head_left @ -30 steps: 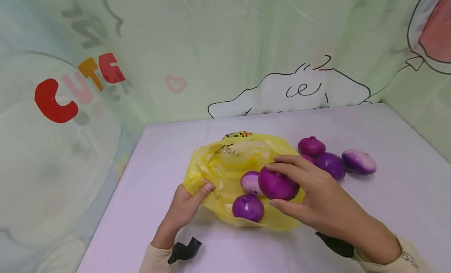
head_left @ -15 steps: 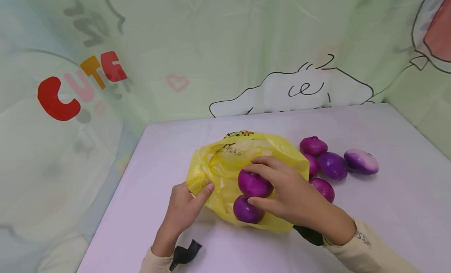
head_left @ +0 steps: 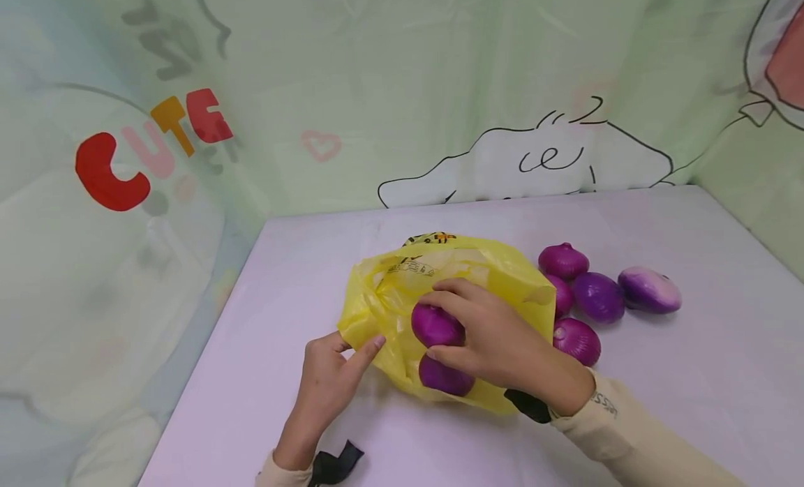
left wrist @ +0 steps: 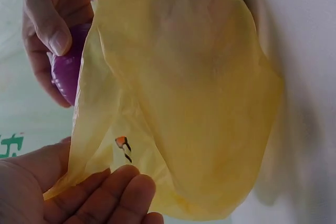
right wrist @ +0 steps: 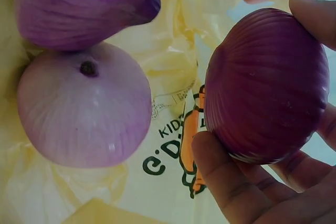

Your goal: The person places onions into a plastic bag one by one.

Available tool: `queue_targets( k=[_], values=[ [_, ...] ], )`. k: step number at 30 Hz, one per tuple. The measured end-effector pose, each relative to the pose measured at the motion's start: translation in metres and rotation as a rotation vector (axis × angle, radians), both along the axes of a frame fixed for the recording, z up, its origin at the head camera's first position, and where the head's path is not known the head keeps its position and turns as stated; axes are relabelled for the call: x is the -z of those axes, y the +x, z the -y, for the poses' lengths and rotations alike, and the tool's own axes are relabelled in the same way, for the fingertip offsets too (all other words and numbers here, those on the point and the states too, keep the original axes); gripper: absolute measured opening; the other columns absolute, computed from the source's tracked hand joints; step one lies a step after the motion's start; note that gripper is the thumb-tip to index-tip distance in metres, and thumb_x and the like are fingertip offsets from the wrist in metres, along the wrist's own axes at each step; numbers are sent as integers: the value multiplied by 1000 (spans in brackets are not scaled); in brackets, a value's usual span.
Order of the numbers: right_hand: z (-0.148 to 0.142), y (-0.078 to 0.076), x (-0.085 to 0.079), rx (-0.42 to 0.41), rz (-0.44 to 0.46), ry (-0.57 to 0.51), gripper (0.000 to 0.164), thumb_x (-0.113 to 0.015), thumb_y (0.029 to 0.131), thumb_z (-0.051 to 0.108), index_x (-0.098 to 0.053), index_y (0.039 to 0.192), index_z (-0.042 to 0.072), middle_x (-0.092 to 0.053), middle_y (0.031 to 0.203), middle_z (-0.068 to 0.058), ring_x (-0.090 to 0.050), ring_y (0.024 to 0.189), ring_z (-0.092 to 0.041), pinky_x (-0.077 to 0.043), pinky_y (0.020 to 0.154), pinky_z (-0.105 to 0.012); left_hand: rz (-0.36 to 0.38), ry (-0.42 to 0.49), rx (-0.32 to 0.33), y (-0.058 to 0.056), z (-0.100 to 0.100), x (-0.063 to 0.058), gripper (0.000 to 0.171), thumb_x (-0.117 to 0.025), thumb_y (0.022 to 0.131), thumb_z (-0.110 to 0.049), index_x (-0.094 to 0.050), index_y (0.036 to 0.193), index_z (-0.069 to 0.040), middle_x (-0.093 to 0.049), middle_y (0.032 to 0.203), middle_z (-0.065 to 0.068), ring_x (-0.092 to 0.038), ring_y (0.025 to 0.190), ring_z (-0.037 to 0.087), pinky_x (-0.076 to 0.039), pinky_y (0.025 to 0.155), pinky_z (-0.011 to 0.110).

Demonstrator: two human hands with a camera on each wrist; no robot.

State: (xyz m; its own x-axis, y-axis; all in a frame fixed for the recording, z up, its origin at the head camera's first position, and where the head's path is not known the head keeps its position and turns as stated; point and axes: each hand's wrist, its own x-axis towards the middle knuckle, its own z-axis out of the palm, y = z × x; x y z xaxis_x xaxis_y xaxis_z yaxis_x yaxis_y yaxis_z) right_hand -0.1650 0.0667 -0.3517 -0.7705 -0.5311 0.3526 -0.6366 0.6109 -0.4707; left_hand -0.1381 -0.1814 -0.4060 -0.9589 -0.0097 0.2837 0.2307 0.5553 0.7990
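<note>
A yellow plastic bag point(head_left: 515, 271) lies with its mouth facing me. My left hand point(head_left: 329, 375) pinches its left rim between thumb and fingers; the left wrist view shows the thin film point(left wrist: 199, 93) there. Over the opening, my right hand point(head_left: 496, 340) holds a purple onion point(head_left: 433, 326) by its sides, its ribbed skin plain in the right wrist view point(right wrist: 268, 87). Inside the bag, a dark purple onion point(head_left: 446, 377) sits near the front rim. The right wrist view also shows a pale purple round one point(right wrist: 86, 108) with a dark stub, partly under the darker one point(right wrist: 79, 9).
Right of the bag lie several onions, one with a pointed top point(head_left: 563, 261), another point(head_left: 576, 342) by the bag's edge. A smooth dark purple one point(head_left: 599, 298) touches a purple-and-white oval one point(head_left: 650, 290). A printed curtain point(head_left: 314, 75) stands behind the table point(head_left: 301, 264).
My right hand has moved left and further over the bag with the onion, hiding the pale one inside. The left hand keeps its hold on the rim.
</note>
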Motion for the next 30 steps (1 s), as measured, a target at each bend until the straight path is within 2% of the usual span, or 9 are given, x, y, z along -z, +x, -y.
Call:
queue_targets(
  k=[4, 9, 11, 16, 23, 30],
  values=[
    [7, -5, 4, -13, 25, 23, 54, -89, 81, 22, -69, 130, 10, -65, 131, -13, -65, 111, -28, -61, 88, -41, -35, 33, -26, -1, 0, 2, 18, -84, 90, -22, -82, 98, -6, -80, 91, 2, -57, 67, 13, -38, 49, 21],
    [14, -9, 6, -15, 56, 43, 57, -89, 81, 22, -68, 132, 9, -63, 133, -14, -65, 109, -28, -61, 87, -42, -78, 50, -31, 0, -2, 3, 16, -83, 91, -18, -82, 99, -5, -80, 89, 2, -43, 52, 13, -31, 44, 21],
    [17, -10, 7, -16, 71, 44, 58, -89, 80, 22, -68, 133, 9, -62, 133, -13, -65, 109, -28, -61, 87, -42, -98, 53, -29, 1, -2, 3, 15, -83, 91, -17, -82, 100, -4, -80, 91, 3, -41, 51, 10, -30, 43, 20],
    [21, -13, 11, -23, 91, 45, 59, -90, 80, 21, -68, 134, 10, -62, 133, -13, -66, 108, -28, -62, 86, -42, -143, 54, -33, 1, -3, 2, 14, -83, 90, -14, -82, 99, -4, -80, 91, 3, -47, 53, 7, -33, 44, 20],
    [27, -16, 18, -17, 96, 109, 58, -89, 81, 23, -68, 134, 13, -63, 130, -10, -66, 106, -25, -62, 84, -40, -161, 72, -36, 1, -5, 1, 14, -83, 90, -13, -82, 99, -3, -80, 92, 4, -48, 53, 11, -33, 44, 20],
    [31, -16, 21, -34, 98, 141, 56, -88, 82, 22, -67, 133, 12, -65, 128, -10, -66, 103, -23, -62, 86, -39, -206, 66, -43, 0, -5, 2, 11, -83, 89, -11, -82, 97, -3, -80, 92, 3, -56, 62, 8, -43, 48, 22]
  ],
)
